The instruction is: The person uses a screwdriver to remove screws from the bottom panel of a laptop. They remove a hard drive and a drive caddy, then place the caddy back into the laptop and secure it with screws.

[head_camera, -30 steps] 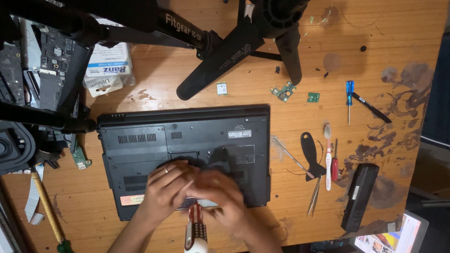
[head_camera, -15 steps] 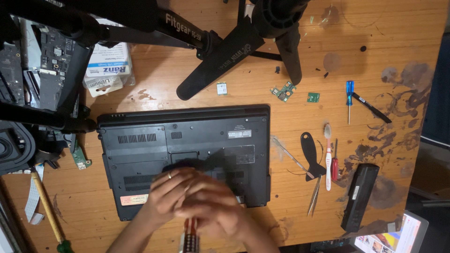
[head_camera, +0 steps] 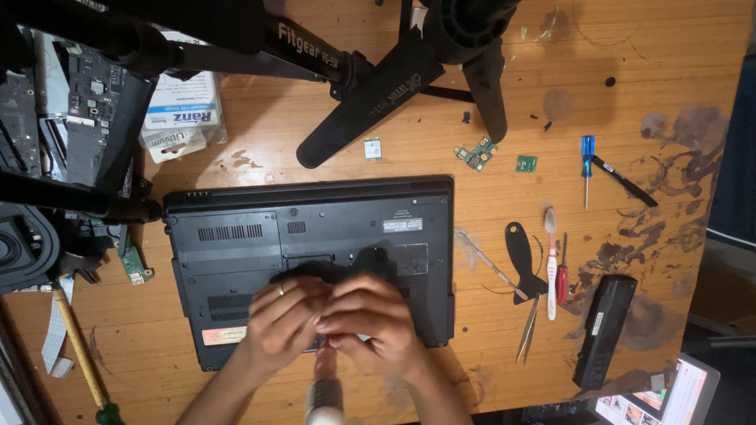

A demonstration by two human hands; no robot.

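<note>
Left hand [head_camera: 282, 323]: curled on the screwdriver [head_camera: 324, 386], atop the upturned laptop [head_camera: 315, 236].
Right hand [head_camera: 370, 323]: clasped round the same screwdriver.

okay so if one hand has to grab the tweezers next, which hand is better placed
Right, probably. The tweezers lie on the table right of the laptop, on the right hand's side. The left hand would have to cross over it. Both hands now rest together on the laptop.

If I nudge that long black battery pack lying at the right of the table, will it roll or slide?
The battery pack is a long, boxy bar lying flat on the wooden table, so it would probably slide rather than roll. It looks dense for its size, likely heavy. Pushed at one end, it may pivot toward the tweezers.
</note>
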